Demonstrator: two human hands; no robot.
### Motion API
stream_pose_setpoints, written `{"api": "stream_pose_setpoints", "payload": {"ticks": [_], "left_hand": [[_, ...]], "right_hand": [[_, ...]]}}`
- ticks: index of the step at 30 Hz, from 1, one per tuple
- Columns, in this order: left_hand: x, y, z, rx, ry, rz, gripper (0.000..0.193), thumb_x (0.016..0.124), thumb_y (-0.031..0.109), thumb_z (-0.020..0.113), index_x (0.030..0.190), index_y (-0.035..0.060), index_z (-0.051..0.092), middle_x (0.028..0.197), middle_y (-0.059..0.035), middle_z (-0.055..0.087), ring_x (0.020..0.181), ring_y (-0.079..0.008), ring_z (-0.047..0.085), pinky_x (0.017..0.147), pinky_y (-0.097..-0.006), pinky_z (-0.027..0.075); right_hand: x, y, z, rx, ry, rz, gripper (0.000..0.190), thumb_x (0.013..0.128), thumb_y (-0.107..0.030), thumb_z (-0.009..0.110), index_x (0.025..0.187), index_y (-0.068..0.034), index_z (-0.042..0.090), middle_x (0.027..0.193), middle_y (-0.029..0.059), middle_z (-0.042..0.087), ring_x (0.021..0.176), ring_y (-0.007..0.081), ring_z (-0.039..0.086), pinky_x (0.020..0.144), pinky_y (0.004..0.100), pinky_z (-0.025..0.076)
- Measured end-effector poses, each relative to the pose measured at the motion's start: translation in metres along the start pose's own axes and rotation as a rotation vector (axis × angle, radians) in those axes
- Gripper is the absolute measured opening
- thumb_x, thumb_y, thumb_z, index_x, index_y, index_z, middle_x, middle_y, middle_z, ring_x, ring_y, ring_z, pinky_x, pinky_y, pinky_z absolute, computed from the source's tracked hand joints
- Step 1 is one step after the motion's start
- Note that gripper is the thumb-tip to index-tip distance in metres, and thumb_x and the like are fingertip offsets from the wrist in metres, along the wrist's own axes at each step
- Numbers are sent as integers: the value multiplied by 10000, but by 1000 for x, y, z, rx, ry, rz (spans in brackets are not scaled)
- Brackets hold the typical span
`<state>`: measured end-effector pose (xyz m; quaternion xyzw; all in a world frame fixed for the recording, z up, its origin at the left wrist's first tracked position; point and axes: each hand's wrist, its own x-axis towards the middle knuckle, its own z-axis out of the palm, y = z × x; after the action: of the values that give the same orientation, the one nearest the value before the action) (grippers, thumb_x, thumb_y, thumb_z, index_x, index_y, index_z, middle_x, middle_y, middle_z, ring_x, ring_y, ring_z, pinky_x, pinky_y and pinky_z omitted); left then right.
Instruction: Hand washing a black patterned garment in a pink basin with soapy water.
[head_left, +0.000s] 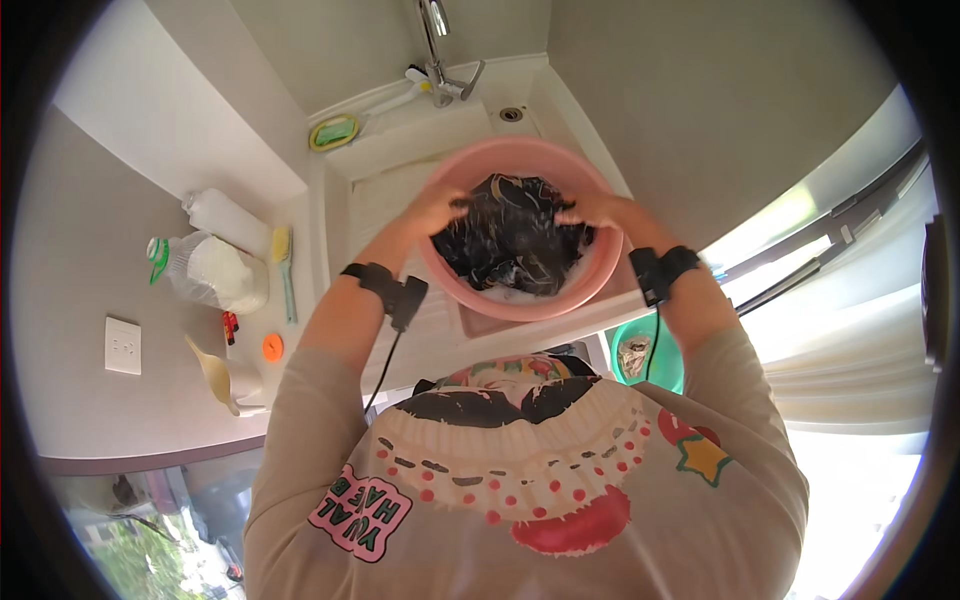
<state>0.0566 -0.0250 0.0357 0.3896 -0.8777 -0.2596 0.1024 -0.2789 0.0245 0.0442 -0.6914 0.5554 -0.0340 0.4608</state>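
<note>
A dark patterned cloth (521, 232) lies wet and bunched in a round pink basin (517, 309), with whitish suds along its edge. At the cloth's left side is my left hand (439, 212), its fingers on the fabric and dark material showing between them. My right hand (592, 210) grips the opposite side in the same way, over the basin's right rim. Both hands are slightly blurred, and some fingertips are hidden in the folds. The basin rests on the ribbed washboard of a white sink (390, 206).
A chrome faucet (444, 82) and drain (511, 115) are at the back, near a soap dish (334, 133). The left counter holds a jug (225, 274), white bottle (229, 217), scrub brush (285, 274), orange disc (272, 347) and scoop (214, 375). A green basin (671, 367) stands low at right.
</note>
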Motion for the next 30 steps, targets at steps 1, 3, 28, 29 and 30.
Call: {"api": "stream_pose_setpoints", "payload": {"ticks": [1,3,28,29,30], "left_hand": [[-9,7,-18,-135,65,-51,264,816,144,662,1048,19,664,1002,-129,679,871,-304,633,811,-363,479],[-7,30,-37,-434,178,-80,250,833,141,649,1045,8,661,974,-101,678,840,-248,626,787,-338,476],[1,155,58,77,703,64,318,873,274,512,710,45,660,660,-178,621,604,-365,607,554,-448,488],[5,146,51,97,748,-2,320,876,281,516,709,48,659,661,-178,620,601,-361,607,552,-446,489],[11,136,44,120,797,-69,322,879,287,521,708,51,658,662,-177,620,598,-357,607,551,-444,489]], "right_hand": [[-13,-25,-10,115,49,-37,609,856,-358,673,1296,18,487,1214,146,582,1116,253,547,936,352,429],[-34,-46,-27,235,132,-49,597,856,-362,674,1291,6,497,1204,129,588,1089,234,561,929,333,434],[20,-96,96,1767,451,147,357,920,-364,492,1172,-124,570,1223,103,564,1150,250,498,983,431,376],[17,-101,94,1643,519,259,343,920,-363,494,1144,-117,578,1179,99,585,1114,245,522,958,423,402],[12,-107,89,1512,580,363,333,920,-363,495,1116,-110,586,1136,94,607,1079,240,546,933,415,427]]}}
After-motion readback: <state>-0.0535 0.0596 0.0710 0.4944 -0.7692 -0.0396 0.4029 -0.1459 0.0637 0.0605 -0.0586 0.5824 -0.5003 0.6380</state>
